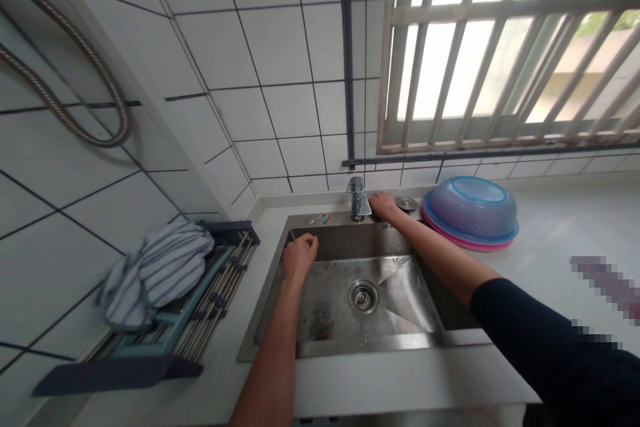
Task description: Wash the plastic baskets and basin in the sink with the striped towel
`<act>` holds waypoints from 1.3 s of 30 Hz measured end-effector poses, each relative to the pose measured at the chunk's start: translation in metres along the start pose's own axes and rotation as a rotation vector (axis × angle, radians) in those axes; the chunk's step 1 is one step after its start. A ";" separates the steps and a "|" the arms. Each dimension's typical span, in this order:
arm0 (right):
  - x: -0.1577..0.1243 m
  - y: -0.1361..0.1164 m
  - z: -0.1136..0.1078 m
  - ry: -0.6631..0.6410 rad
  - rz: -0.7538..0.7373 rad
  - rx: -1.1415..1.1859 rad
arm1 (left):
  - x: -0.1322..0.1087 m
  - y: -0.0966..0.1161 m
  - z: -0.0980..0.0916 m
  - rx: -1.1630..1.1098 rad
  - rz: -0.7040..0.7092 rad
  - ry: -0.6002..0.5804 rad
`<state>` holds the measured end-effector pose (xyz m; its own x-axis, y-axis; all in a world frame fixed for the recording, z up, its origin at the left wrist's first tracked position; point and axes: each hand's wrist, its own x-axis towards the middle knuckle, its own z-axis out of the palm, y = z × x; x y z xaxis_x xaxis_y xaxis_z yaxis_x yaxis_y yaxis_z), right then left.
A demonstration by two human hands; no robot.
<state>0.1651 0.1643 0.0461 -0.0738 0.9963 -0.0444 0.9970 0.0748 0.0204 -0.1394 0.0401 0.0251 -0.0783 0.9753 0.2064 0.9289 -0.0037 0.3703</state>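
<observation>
My left hand [300, 257] hovers over the left side of the steel sink [380, 341], its fingers curled and pinched together. Whatever may be between those fingertips is too small to make out. My right hand [384, 205] reaches to the back rim, just right of the chrome faucet [357, 201]. Its fingers are bent down around something dark, mostly hidden beneath them. Right beside this hand lies a round metal drain strainer [406, 204]. At the sink's bottom, the drain [363, 297] is uncovered, and water drops wet the basin.
A blue colander [473, 207] rests upside down over a pink rim on the right counter [550, 227]. Left of the sink, a folding rack [215, 307] holds a striped cloth [170, 267]. A barred window [500, 67] and metal hose [95, 60] are above.
</observation>
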 end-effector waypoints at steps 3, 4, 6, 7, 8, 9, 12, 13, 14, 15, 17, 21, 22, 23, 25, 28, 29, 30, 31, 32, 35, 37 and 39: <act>-0.002 0.014 -0.003 0.022 0.083 -0.021 | 0.001 0.000 0.000 0.008 0.018 0.001; -0.002 0.018 -0.003 0.019 0.111 -0.022 | 0.001 0.000 0.000 0.007 0.026 -0.006; -0.002 0.021 -0.004 0.013 0.132 -0.012 | 0.002 0.001 0.000 0.001 0.034 -0.019; -0.002 0.021 -0.003 0.016 0.121 -0.004 | 0.002 0.001 0.000 0.000 0.037 -0.021; -0.001 0.020 -0.001 0.024 0.101 0.004 | 0.002 0.002 0.000 0.000 0.041 -0.021; -0.001 0.018 0.000 0.033 0.076 0.012 | 0.003 0.002 0.000 0.002 0.046 -0.023; -0.002 0.008 0.005 0.053 -0.029 0.035 | 0.004 0.004 0.001 0.003 0.055 -0.031; -0.003 0.005 0.006 0.055 -0.073 0.044 | 0.004 0.004 0.001 0.004 0.052 -0.034; -0.003 0.003 0.006 0.055 -0.118 0.055 | 0.004 0.004 0.001 0.005 0.048 -0.038; -0.004 0.002 0.005 0.052 -0.159 0.065 | 0.005 0.004 0.000 0.006 0.046 -0.043; -0.006 0.003 0.002 0.038 -0.219 0.082 | 0.005 0.004 -0.001 0.006 0.046 -0.055; -0.020 0.014 -0.002 -0.004 -0.282 0.102 | 0.005 0.006 -0.005 0.011 0.041 -0.053; -0.026 0.017 -0.002 -0.007 -0.296 0.105 | 0.005 0.007 -0.005 0.011 0.041 -0.052; -0.033 0.020 -0.001 -0.004 -0.314 0.109 | 0.005 0.007 -0.006 0.008 0.041 -0.053; -0.047 0.024 0.001 0.016 -0.340 0.122 | 0.005 0.008 -0.006 -0.005 0.047 -0.061; -0.064 0.025 0.002 0.032 -0.217 0.150 | 0.006 0.008 -0.007 -0.023 0.051 -0.051; -0.067 0.023 0.002 0.030 -0.145 0.153 | 0.005 0.008 -0.008 -0.027 0.051 -0.038; -0.070 0.019 0.002 0.025 -0.078 0.154 | 0.004 0.008 -0.009 -0.033 0.052 -0.021; -0.072 0.013 0.002 0.020 -0.030 0.154 | 0.003 0.009 -0.011 -0.042 0.049 -0.002; -0.073 0.005 0.003 0.018 -0.003 0.156 | 0.001 0.010 -0.014 -0.054 0.044 0.019; -0.077 -0.028 0.006 0.011 0.014 0.183 | -0.009 0.015 -0.027 -0.090 0.040 0.072; -0.080 -0.049 0.006 0.011 0.020 0.210 | -0.020 0.018 -0.040 -0.117 0.066 0.117; -0.082 -0.063 0.006 0.010 0.029 0.234 | -0.036 0.019 -0.055 -0.163 0.101 0.190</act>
<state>0.1086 0.0773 0.0428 -0.0437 0.9983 -0.0377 0.9769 0.0348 -0.2110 -0.1388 -0.0076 0.0746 -0.0693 0.9094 0.4101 0.8662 -0.1490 0.4769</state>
